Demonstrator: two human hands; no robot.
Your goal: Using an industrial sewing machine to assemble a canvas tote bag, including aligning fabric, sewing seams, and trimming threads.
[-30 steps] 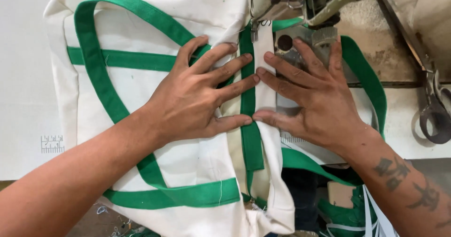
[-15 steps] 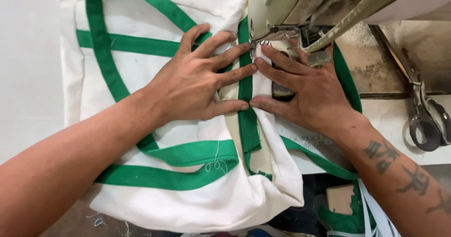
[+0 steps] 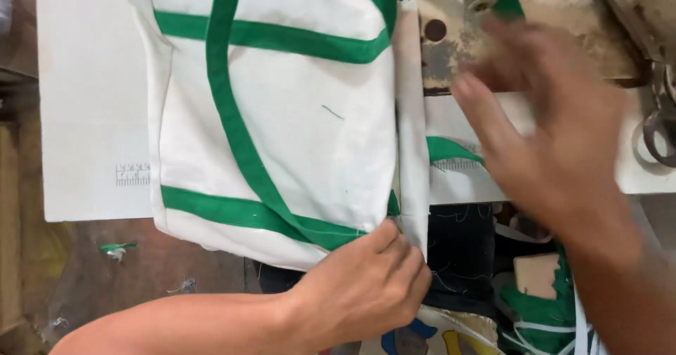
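A left hand [image 3: 366, 284] pinches the lower right corner of a white canvas tote bag with green straps [image 3: 282, 115] at the front edge of the sewing table [image 3: 91, 115]; the blurred right hand [image 3: 556, 136], fingers spread, hovers just beside the bag's upright right edge.

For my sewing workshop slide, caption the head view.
Left hand pinches the white, green-trimmed bag at its lower corner; blurred right hand hovers.

White sewing table [image 3: 91, 115] with cream, green-strapped canvas bag [image 3: 296, 129], scissors [image 3: 658, 126] at right edge.
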